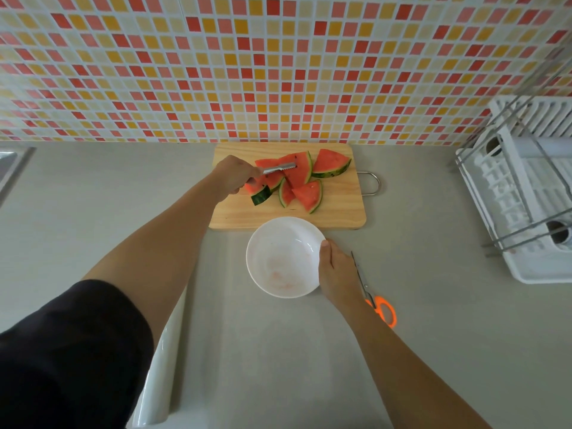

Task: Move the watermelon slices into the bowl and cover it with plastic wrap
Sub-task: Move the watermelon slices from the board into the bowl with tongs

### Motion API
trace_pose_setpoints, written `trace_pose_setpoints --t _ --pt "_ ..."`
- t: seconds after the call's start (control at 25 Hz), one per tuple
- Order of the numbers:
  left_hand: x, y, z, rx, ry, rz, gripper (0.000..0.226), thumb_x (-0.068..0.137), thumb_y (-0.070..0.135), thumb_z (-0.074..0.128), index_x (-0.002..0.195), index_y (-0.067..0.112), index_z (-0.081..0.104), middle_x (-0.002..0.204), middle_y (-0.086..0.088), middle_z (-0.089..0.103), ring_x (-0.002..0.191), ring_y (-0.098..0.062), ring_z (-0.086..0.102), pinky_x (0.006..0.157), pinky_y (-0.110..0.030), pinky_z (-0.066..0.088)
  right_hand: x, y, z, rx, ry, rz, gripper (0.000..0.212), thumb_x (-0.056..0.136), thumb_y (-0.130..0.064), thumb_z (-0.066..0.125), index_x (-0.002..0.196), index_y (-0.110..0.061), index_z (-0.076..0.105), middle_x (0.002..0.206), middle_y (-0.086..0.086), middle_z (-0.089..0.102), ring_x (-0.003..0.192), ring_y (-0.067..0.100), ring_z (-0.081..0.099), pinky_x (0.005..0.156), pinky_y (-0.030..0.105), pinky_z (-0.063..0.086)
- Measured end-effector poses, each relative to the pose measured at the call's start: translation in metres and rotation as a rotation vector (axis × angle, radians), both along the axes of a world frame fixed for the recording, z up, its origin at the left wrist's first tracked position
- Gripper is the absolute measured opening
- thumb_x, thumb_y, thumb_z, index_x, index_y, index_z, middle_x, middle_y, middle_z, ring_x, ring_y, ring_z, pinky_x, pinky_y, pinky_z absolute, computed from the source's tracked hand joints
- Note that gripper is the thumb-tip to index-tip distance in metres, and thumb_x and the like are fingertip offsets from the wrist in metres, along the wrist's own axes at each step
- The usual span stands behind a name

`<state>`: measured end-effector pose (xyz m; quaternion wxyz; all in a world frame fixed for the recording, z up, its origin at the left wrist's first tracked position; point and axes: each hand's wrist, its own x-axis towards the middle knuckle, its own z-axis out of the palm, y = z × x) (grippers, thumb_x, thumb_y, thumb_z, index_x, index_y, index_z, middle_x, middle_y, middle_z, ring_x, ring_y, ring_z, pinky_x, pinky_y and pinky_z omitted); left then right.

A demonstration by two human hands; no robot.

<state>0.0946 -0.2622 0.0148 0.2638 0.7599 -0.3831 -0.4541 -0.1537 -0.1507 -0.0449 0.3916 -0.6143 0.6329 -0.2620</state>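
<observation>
Several watermelon slices [301, 178] lie in a pile on a wooden cutting board [334, 209] against the tiled wall. My left hand [235, 176] is closed around metal tongs [278, 168], whose serrated tips rest over the slices. In front of the board stands a white bowl [283, 258], holding only faint pink juice marks. My right hand [335, 274] grips the bowl's right rim, thumb on the edge. A roll of plastic wrap [161, 373] lies on the counter at the lower left, partly under my left arm.
Orange-handled scissors [376, 297] lie just right of my right hand. A white dish rack [526, 193] with a metal frame fills the right side. A sink edge [12, 168] shows at the far left. The board's metal handle [371, 182] sticks out to the right.
</observation>
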Motion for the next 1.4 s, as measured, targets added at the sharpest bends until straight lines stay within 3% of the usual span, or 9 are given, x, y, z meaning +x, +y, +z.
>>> trace_pose_setpoints --t 0.28,0.48,0.6,0.72,0.88,1.0,1.16,1.28,1.4 --pt "-0.003 0.007 -0.004 -0.134 0.084 0.074 0.019 0.085 0.018 0.067 0.081 -0.001 0.069 0.051 0.001 0.048 0.045 -0.016 0.027 0.045 -0.022 0.027 0.000 0.002 0.001 -0.007 -0.024 0.000 0.036 0.098 -0.030 0.030 0.078 -0.010 0.053 0.068 0.003 0.057 0.066 0.020 0.052 0.058 0.030 0.038" --pt "0.008 0.017 0.004 -0.184 0.165 0.136 0.022 0.089 0.016 0.064 0.096 -0.004 0.069 0.067 -0.007 0.051 0.049 -0.013 0.030 0.046 -0.023 0.027 0.000 0.002 0.004 0.018 -0.032 -0.001 0.037 0.098 -0.032 0.029 0.081 -0.011 0.054 0.069 0.002 0.058 0.068 0.019 0.054 0.056 0.027 0.038" --pt "0.024 0.040 0.020 -0.190 0.280 0.061 0.023 0.091 0.016 0.061 0.099 -0.004 0.068 0.067 -0.005 0.050 0.044 -0.008 0.033 0.040 -0.018 0.028 0.000 -0.001 0.007 0.054 -0.018 -0.016 0.035 0.097 -0.035 0.028 0.080 -0.017 0.053 0.070 -0.008 0.056 0.069 0.012 0.052 0.059 0.028 0.034" --pt "0.037 0.081 0.031 -0.130 0.357 -0.103 0.018 0.091 0.017 0.061 0.089 0.003 0.072 0.062 0.001 0.050 0.045 -0.006 0.033 0.040 -0.016 0.029 -0.002 -0.004 0.010 0.072 -0.022 -0.020 0.035 0.097 -0.036 0.026 0.080 -0.023 0.054 0.069 -0.015 0.053 0.067 0.001 0.049 0.053 0.019 0.030" --pt "0.030 0.130 0.034 -0.013 0.213 -0.288 0.019 0.088 0.020 0.063 0.074 0.013 0.075 0.057 0.004 0.045 0.047 -0.007 0.033 0.045 -0.016 0.027 -0.003 -0.006 0.010 0.100 -0.012 -0.043 0.039 0.098 -0.036 0.024 0.069 -0.023 0.047 0.066 -0.015 0.048 0.064 0.006 0.044 0.061 0.028 0.026" --pt "0.012 0.135 0.033 0.024 0.019 -0.330 0.015 0.085 0.020 0.067 0.076 0.012 0.074 0.051 0.011 0.048 0.046 -0.007 0.035 0.043 -0.014 0.030 -0.003 -0.007 0.009 0.095 0.010 -0.038 0.043 0.097 -0.036 0.024 0.061 -0.021 0.042 0.064 -0.009 0.049 0.064 0.013 0.046 0.063 0.030 0.028" --pt "-0.006 0.122 0.032 0.068 -0.212 -0.403 0.015 0.084 0.025 0.066 0.071 0.020 0.072 0.065 0.003 0.062 0.058 -0.014 0.047 0.053 -0.021 0.038 -0.003 -0.007 0.008 0.082 0.022 -0.016 0.042 0.097 -0.036 0.024 0.061 -0.024 0.040 0.064 -0.007 0.049 0.067 0.021 0.047 0.063 0.031 0.028" --pt "-0.012 0.118 0.039 0.091 -0.408 -0.489 0.023 0.087 0.032 0.062 0.083 0.013 0.073 0.076 0.001 0.068 0.072 -0.013 0.057 0.062 -0.023 0.044 -0.002 -0.006 0.009 0.081 0.011 -0.011 0.042 0.097 -0.035 0.024 0.061 -0.023 0.041 0.064 -0.005 0.050 0.069 0.024 0.050 0.062 0.031 0.030" --pt "-0.018 0.117 0.051 0.103 -0.571 -0.587 0.034 0.088 0.038 0.058 0.087 0.008 0.073 0.083 -0.006 0.070 0.082 -0.023 0.063 0.071 -0.033 0.051 -0.003 -0.007 0.009 0.071 0.004 -0.010 0.042 0.097 -0.036 0.025 0.061 -0.021 0.043 0.065 -0.002 0.052 0.071 0.025 0.051 0.064 0.031 0.032"
